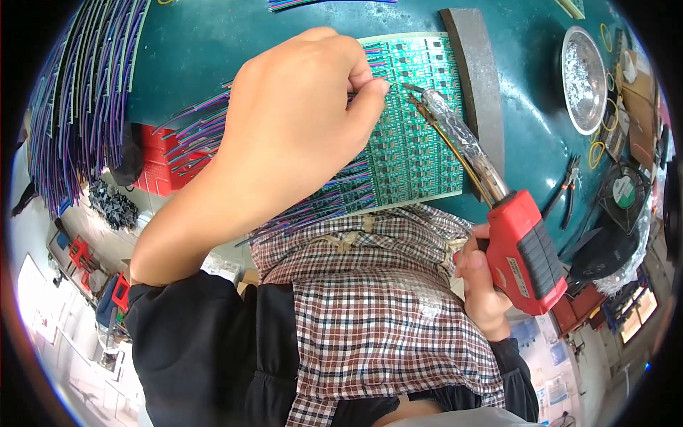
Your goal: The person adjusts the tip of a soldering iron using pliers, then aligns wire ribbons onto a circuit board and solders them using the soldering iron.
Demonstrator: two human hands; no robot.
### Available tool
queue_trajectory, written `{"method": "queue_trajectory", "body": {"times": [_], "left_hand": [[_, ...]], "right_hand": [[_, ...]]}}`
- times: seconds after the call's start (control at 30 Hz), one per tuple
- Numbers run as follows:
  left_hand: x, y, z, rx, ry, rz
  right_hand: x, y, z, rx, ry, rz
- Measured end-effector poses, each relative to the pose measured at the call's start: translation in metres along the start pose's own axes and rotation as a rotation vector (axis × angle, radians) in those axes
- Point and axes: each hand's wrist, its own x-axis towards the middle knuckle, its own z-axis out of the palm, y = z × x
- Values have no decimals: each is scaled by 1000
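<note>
A panel of green circuit boards [416,153] lies on the table in front of me, with rows of small parts. Thin coloured wires [334,192] are attached along its left side and trail off leftward. My left hand [306,107] is over the panel, thumb and fingers pinched together near the wire ends; what they hold is hidden. In my right hand [484,281] is a red and black soldering gun [516,249], pointing up and left. Its dark tip is just right of my left fingertips, close above the boards. A thin brass-coloured tube runs along its barrel.
A dark grey bar [478,92] stands along the panel's right edge. Farther right are a metal bowl [585,82], pliers [567,188] and a small black fan [625,196]. Bundles of wires [85,99] hang at the far left, near a red stool [160,160].
</note>
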Motion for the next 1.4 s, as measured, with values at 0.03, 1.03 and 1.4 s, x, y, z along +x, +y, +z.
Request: {"method": "queue_trajectory", "body": {"times": [0.03, 1.03, 1.4], "left_hand": [[0, 0, 1, 19, 13, 11], [0, -3, 8, 97, 58, 52], [0, -3, 8, 105, 66, 66]], "right_hand": [[1, 0, 0, 0, 0, 1], [7, -1, 4, -35, -30, -10], [6, 0, 4, -56, 8, -64]]}}
